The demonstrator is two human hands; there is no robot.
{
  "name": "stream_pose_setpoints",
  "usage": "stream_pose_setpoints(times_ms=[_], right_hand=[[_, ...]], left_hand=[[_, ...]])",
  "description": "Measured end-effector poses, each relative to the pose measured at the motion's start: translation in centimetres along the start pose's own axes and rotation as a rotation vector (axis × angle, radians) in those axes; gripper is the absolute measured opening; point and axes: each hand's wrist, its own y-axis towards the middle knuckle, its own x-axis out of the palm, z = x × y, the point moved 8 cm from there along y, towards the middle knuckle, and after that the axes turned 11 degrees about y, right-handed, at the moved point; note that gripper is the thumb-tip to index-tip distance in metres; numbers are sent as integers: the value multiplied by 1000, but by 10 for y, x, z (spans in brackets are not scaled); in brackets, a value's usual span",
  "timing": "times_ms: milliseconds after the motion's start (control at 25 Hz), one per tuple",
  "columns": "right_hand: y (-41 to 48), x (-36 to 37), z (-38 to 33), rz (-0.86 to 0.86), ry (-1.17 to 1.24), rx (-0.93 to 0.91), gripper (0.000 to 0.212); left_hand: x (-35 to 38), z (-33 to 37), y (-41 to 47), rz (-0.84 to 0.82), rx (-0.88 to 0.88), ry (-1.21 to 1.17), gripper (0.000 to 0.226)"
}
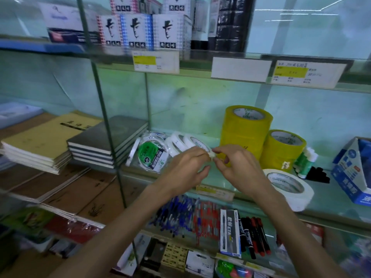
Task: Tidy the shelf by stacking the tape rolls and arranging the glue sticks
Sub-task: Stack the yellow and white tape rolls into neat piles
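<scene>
A single head-worn wide-angle view looks forward and slightly down, close to a glass shelf (pixel 261 199) at near arm's reach, with lower shelves beneath.

Glass shelves (pixel 331 197) on thin metal uprights (pixel 100 97); pale green back wall (pixel 200 101); soft, even light.

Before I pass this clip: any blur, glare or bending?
Head view: the wide lens bends the shelf edge; the top boxes are smeared; ceiling lights reflect upper right; the left hand, right hand and the white tape roll they pinch look fairly sharp.
</scene>
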Motion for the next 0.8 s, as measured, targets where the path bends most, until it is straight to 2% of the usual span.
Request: stream_pose_setpoints(times_ms=[160,280,520,680,800], right_hand=[[32,37,-1,-100,24,85,43],[43,57,13,-158,-56,140,46],[44,71,29,-157,-108,183,22],[43,65,26,-134,-88,170,18],[39,49,15,-112,-47,131,17]], left_hand=[[-11,-21,-11,-5,-52,17,18],[-14,-30,-17,4,-79,31,17],[-7,-40,-18,-23,-88,55,21],[-14,-35,-16,14,-60,25,16],[-25,-31,-13,87,-46,35,28]])
